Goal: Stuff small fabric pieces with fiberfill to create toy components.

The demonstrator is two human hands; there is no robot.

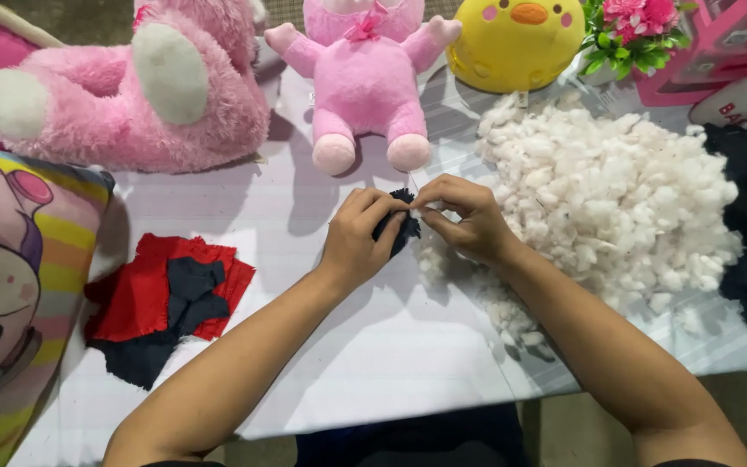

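Head view shows us our left hand (358,238) clenched around a small dark fabric piece (398,227) above the white counter (373,346), while our right hand (467,220) pinches its top edge, fingers (430,197) closed on it, just beside the white stuffing heap (616,199); red and dark cloth scraps (166,303) lie well left.

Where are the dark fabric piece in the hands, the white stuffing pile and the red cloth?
dark fabric piece (398,227): head view, its exposed middle.
white stuffing pile (609,199): head view, pile centre.
red cloth (138,292): head view, left bare part.
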